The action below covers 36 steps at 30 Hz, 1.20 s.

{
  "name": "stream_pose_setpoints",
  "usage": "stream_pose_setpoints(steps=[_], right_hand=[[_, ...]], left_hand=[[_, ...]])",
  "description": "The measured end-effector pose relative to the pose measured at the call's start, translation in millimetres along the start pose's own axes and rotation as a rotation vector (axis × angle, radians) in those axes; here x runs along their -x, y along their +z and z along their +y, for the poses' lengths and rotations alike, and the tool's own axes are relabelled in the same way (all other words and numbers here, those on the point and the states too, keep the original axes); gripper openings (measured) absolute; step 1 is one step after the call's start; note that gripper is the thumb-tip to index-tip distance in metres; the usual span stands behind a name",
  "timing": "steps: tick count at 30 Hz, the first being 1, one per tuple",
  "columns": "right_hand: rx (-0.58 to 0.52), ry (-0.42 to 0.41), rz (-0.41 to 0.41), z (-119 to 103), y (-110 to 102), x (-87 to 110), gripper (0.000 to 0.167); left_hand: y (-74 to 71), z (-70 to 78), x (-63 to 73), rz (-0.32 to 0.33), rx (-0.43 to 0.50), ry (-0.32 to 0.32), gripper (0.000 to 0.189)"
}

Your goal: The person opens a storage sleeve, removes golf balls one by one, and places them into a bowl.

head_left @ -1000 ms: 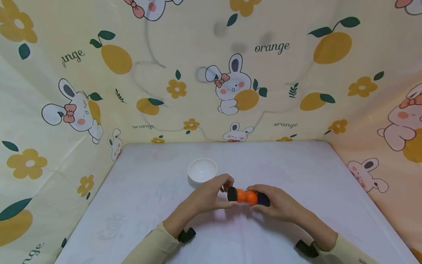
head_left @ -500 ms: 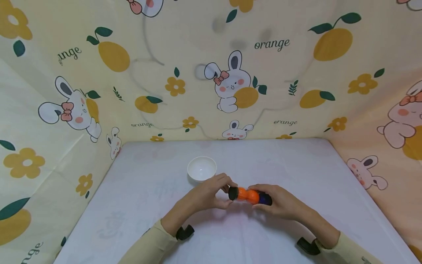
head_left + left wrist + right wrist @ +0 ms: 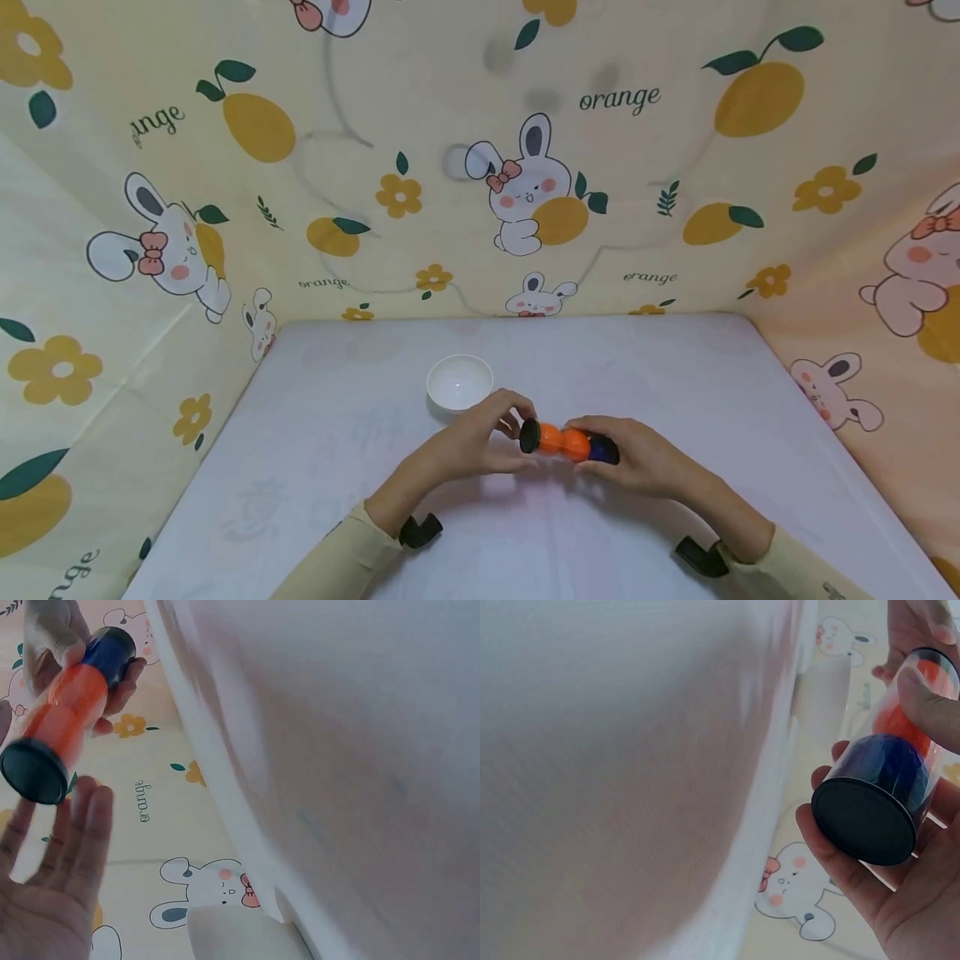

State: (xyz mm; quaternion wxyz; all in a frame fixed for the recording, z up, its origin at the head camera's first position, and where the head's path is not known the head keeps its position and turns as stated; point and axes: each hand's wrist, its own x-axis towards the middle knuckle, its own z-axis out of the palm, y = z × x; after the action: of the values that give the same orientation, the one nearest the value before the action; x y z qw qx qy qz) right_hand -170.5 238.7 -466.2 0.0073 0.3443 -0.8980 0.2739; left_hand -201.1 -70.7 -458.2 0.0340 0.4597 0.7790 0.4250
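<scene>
A clear tube [image 3: 564, 442] with black end caps holds orange balls and a dark blue piece. It lies nearly level above the table, in front of the white bowl [image 3: 460, 384]. My right hand [image 3: 648, 458] grips its blue end, thumb on one side and fingers curled round the other. In the right wrist view, the near black cap [image 3: 865, 821] faces the camera. My left hand [image 3: 468, 442] is at the other cap, thumb and fingers parted around it. The left wrist view shows the left fingers [image 3: 88, 847] extended just below that black cap [image 3: 34, 771].
The table [image 3: 360, 533] is covered in white cloth. Behind and beside it hangs a cream curtain [image 3: 442, 92] printed with rabbits and oranges. A dark wrist mount [image 3: 422, 531] shows at the left sleeve and another mount [image 3: 701, 557] at the right.
The tube has shifted slightly to the right in the head view, still in my right hand. My left thumb and fingers have moved a little at the cap. The bowl stays in place.
</scene>
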Motion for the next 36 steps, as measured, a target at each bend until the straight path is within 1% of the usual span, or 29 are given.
stream_pose_setpoints(steps=[4,6,9,10,13,16,19,23,27,32,36], right_hand=[[0.015,0.015,-0.002,-0.8,0.9,-0.7,0.052],[0.023,0.024,-0.006,-1.6,2.0,-0.8,0.052],[0.024,0.031,-0.006,-2.7,3.7,-1.2,0.052],[0.023,0.03,-0.006,-2.9,4.2,-1.2,0.051],[0.01,0.023,-0.006,-3.4,4.8,-1.8,0.05],[0.013,0.016,-0.006,-4.0,4.4,-2.5,0.05],[0.017,0.019,-0.001,-4.4,3.9,-3.1,0.051],[0.004,0.028,0.012,-3.9,3.6,-2.5,0.053],[-0.011,0.034,0.025,-3.8,3.2,-1.2,0.054],[-0.021,0.043,0.033,-3.8,0.4,-0.7,0.054],[-0.021,0.04,0.017,-3.1,0.0,-0.3,0.055]], left_hand=[[4.9,0.3,-0.4,0.034,0.006,-0.091,0.05],[6.6,-0.3,-1.1,0.029,0.01,-0.131,0.046],[7.6,-2.5,-2.9,0.001,0.017,-0.155,0.046],[7.7,-3.4,-3.5,-0.008,0.009,-0.154,0.047],[7.7,-4.9,-4.1,-0.019,-0.027,-0.121,0.048],[8.3,-4.8,-4.2,-0.004,-0.057,-0.091,0.048],[9.7,-3.5,-4.2,0.02,-0.063,-0.09,0.048],[11.4,-0.6,-3.1,0.054,-0.056,-0.103,0.048],[9.4,2.4,-1.0,0.074,-0.031,-0.109,0.048],[3.1,6.4,-0.5,0.069,0.006,-0.075,0.045],[0.4,8.3,0.6,0.061,0.014,-0.042,0.042]])
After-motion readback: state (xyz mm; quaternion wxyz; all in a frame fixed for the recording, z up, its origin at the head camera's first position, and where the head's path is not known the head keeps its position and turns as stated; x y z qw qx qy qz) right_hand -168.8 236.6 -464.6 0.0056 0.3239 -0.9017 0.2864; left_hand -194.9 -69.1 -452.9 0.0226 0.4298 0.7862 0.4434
